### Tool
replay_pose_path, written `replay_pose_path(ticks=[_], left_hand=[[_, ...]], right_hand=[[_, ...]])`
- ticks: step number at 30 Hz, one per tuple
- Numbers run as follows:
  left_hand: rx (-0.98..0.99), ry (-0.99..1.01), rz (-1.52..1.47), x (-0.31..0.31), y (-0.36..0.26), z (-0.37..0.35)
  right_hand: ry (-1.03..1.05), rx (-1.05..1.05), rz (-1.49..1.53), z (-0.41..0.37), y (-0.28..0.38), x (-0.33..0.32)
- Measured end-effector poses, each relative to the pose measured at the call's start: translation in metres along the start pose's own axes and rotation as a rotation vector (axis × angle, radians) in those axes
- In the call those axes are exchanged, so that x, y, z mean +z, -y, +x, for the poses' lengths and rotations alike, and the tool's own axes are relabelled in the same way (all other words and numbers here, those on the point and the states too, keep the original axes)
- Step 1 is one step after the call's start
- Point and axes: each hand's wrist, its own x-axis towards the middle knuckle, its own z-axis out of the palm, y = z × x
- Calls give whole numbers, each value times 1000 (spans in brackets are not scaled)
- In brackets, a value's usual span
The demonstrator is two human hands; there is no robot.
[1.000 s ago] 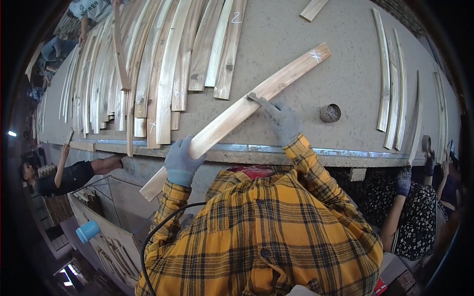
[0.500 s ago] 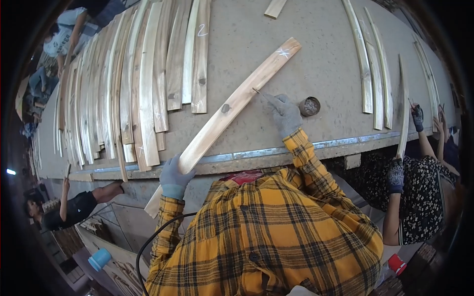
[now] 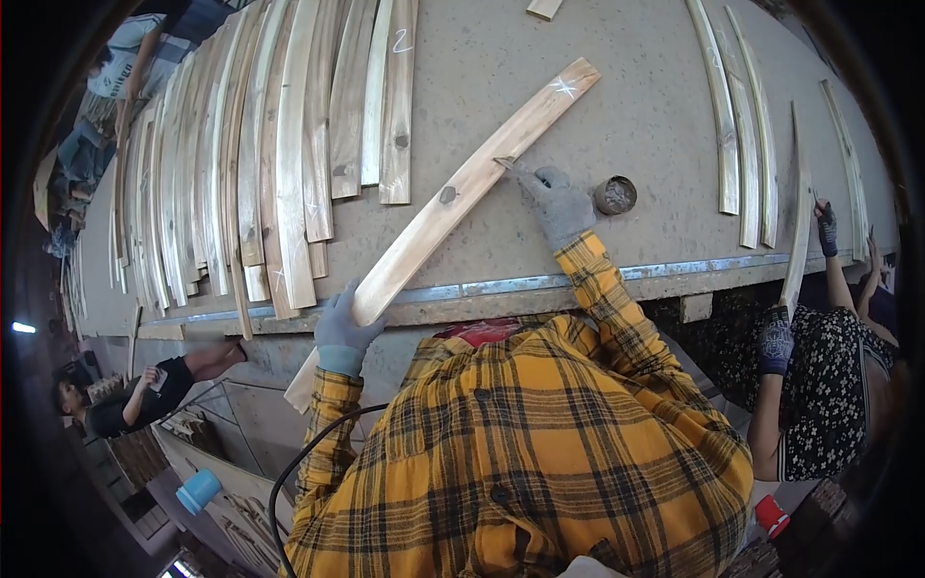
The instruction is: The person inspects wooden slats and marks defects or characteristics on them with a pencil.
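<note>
A long wooden strip (image 3: 438, 231) lies slanted over the table's front edge, with a chalk cross at its far end and a dark knot midway. My gloved left hand (image 3: 349, 329) is wrapped round its near part. In my gloved right hand (image 3: 559, 204) is a small thin tool (image 3: 505, 162), whose tip touches the strip's right edge. Right of that hand stands a round tin (image 3: 615, 196) holding greyish material.
Many wooden strips (image 3: 294, 164) lie side by side on the table (image 3: 482, 58) at left; more strips (image 3: 725, 135) lie at right. At the right edge a co-worker (image 3: 819, 405) holds a strip. Other people are at the left, beside a blue bucket (image 3: 198, 491).
The view has shifted slightly. The tool's tip has turned and lies further over the strip. At right, the co-worker's upper hand has moved a little.
</note>
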Motion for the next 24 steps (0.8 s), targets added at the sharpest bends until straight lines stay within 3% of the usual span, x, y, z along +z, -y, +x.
replay_pose_path(ticks=[2,8,12,14,20,24], left_hand=[[23,-10,20,-1,0,0],[-11,-15,27,-2,0,0],[1,-23,45,-2,-1,1],[17,-40,46,-2,-2,0],[29,-55,48,-6,-6,-1],[8,-45,43,-4,-3,0]], right_hand=[[-25,-118,-90,-8,4,-10],[-20,26,-86,3,-1,-9],[42,9,-115,-4,15,-7],[-41,-110,-56,-8,19,-3],[-36,53,59,4,10,-4],[-52,-10,-1,3,8,0]])
